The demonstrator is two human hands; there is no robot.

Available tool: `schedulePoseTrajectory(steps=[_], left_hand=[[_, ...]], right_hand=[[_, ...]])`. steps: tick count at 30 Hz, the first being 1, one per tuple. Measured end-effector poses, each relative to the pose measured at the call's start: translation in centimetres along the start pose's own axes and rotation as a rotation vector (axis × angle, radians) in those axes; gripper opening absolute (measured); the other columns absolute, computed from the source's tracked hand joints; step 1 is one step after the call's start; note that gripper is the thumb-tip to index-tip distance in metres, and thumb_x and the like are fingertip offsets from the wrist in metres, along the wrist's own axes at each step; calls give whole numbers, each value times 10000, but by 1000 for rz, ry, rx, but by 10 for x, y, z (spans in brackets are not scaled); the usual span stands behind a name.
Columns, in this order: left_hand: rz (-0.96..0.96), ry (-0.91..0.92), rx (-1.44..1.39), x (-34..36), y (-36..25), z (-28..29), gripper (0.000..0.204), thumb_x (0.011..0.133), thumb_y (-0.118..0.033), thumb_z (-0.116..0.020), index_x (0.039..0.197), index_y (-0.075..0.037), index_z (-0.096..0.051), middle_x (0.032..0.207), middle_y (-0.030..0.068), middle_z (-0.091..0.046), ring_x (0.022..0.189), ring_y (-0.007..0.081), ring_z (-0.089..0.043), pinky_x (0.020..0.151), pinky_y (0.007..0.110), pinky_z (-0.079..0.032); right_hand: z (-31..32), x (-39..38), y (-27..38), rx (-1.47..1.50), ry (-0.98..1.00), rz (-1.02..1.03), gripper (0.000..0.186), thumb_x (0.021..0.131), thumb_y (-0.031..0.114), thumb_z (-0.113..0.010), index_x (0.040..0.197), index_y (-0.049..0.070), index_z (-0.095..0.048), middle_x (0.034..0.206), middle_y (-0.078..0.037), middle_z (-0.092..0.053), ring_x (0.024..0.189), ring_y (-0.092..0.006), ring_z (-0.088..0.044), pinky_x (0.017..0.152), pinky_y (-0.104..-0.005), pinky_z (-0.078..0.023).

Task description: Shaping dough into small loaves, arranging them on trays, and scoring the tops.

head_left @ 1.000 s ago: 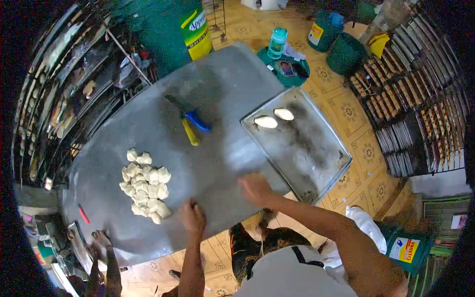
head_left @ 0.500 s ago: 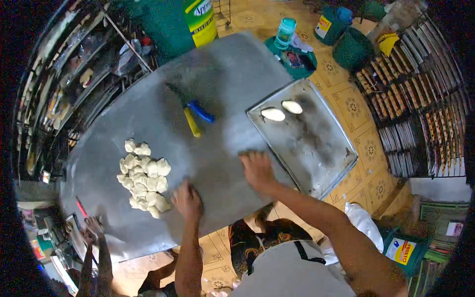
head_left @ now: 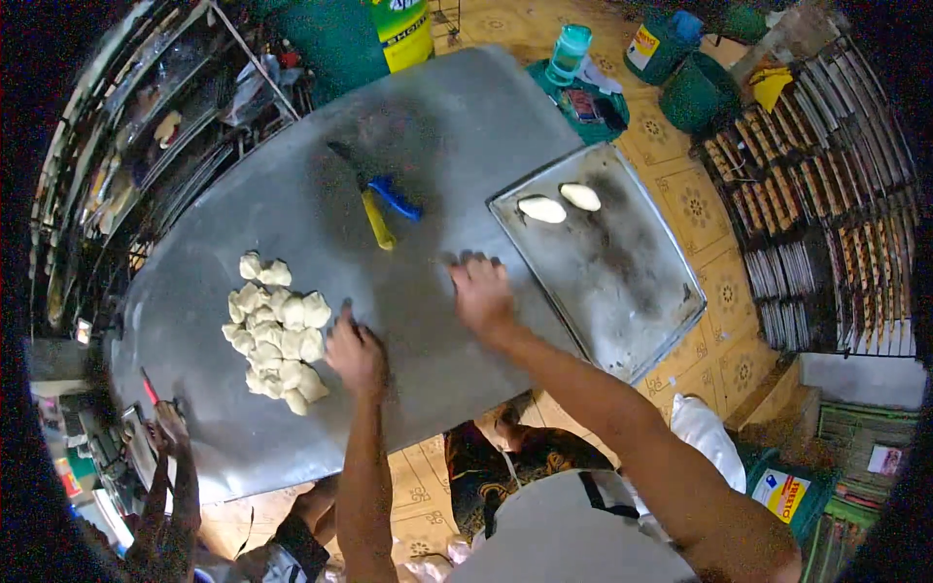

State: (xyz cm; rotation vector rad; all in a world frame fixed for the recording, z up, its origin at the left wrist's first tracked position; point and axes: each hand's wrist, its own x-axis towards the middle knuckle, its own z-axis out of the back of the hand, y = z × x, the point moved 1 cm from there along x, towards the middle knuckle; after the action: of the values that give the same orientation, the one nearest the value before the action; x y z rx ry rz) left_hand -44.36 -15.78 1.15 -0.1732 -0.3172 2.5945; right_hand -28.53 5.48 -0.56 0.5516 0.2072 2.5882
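Observation:
A cluster of pale dough pieces [head_left: 282, 335] lies on the left half of the grey metal table [head_left: 224, 223]. My left hand [head_left: 357, 358] is at the cluster's right edge, index finger stretched out and fingers apart; I see nothing held in it. Farther right, my right hand [head_left: 483, 296] is spread low over the table, palm down, its fingers and thumb apart. Anything under that palm is hidden. Two smooth, oval dough pieces, a nearer one [head_left: 542, 209] and a farther one [head_left: 580, 197], rest on the dark-stained baking tray [head_left: 632, 311] at the right.
A dark-bladed knife with a yellow handle [head_left: 377, 222] and a blue-handled tool [head_left: 396, 197] lie toward the back. Another person's hands [head_left: 170, 428] are at the left table edge near a red-handled tool [head_left: 150, 389]. A teal bottle [head_left: 570, 53] stands beyond the tray.
My right hand has shifted left and slightly away from me. My left hand has moved a little left toward the dough cluster, its index finger now extended. The view has shifted slightly.

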Motion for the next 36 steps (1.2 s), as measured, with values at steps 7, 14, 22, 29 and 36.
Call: schedulePoseTrajectory(steps=[7, 14, 22, 29, 36], left_hand=[[-88, -195, -448, -49, 67, -44, 443, 953, -174, -638, 1390, -105, -611, 1144, 166, -689, 1012, 387, -624, 892, 514, -473], [-22, -316, -187, 10, -12, -10, 421, 931, -182, -650, 1348, -126, -635, 1106, 138, -685, 1007, 379, -605, 905, 528, -433], [-287, -243, -114, -33, 40, -32, 365, 978, -271, -646, 1304, -107, -647, 1013, 167, -694, 901, 415, -617, 815, 546, -468], [-98, -219, -314, -9, 42, -44, 425, 947, -307, -689, 1315, -100, -640, 1014, 170, -700, 907, 408, -624, 822, 552, -475], [-40, -107, -36, 30, 8, -16, 528, 937, -374, -725, 1377, -104, -615, 971, 161, -694, 999, 406, -630, 863, 554, -489]], right_hand=[[8, -54, 6, 181, 161, -52, 272, 874, 125, -655, 1143, 84, -661, 995, -133, -619, 1003, -353, -595, 854, -490, -443], [-8, 9, 3, 96, -53, -45, 240, 897, 159, -639, 1132, 107, -652, 989, -124, -621, 992, -347, -597, 842, -520, -436], [21, -40, -34, 79, 266, 14, 234, 896, 133, -628, 1124, 89, -658, 1037, -140, -631, 1014, -359, -597, 840, -499, -445], [-40, 9, 8, 285, -128, -231, 184, 921, 158, -649, 1089, 84, -650, 1053, -131, -644, 1052, -362, -602, 879, -504, -448], [-16, 33, -35, 127, -144, 136, 125, 938, 158, -659, 1044, 94, -676, 956, -116, -668, 926, -344, -620, 868, -484, -471]])
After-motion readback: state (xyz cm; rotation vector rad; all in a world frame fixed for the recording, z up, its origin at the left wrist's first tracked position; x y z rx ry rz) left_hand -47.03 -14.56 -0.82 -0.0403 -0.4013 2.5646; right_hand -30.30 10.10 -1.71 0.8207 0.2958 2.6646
